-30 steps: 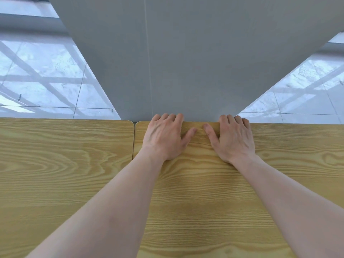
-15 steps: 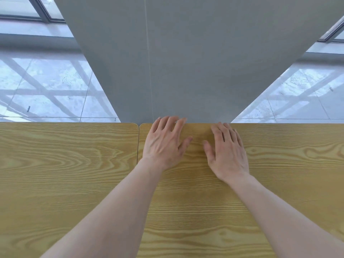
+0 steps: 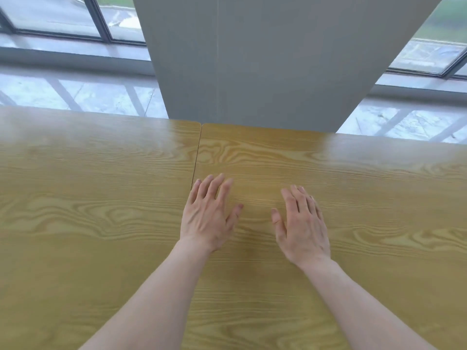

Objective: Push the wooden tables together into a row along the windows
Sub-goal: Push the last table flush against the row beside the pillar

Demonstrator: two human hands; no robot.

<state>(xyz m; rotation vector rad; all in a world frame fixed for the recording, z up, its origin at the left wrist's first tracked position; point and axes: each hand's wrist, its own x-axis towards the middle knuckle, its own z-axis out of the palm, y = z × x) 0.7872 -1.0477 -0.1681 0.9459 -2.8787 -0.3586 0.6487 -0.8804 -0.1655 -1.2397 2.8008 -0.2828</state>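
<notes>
Two wooden tables with pale grain stand side by side, the left table [image 3: 88, 198] and the right table [image 3: 366, 198], with only a thin dark seam between them. Their far edges line up closely. My left hand [image 3: 209, 215] lies over the right table just beside the seam, fingers straight and spread. My right hand [image 3: 303, 223] is over the same table a little to the right, fingers straight. Both hands hold nothing and sit well back from the far edge.
A wide grey pillar [image 3: 265, 59] rises right behind the tables' far edge. Windows with dark frames [image 3: 101, 24] run along the back on both sides. Glossy marble floor [image 3: 75, 94] shows between tables and windows.
Both hands have drawn back from the right table's far edge toward me. The view has tilted up, showing more of the windows. The tables stay joined.
</notes>
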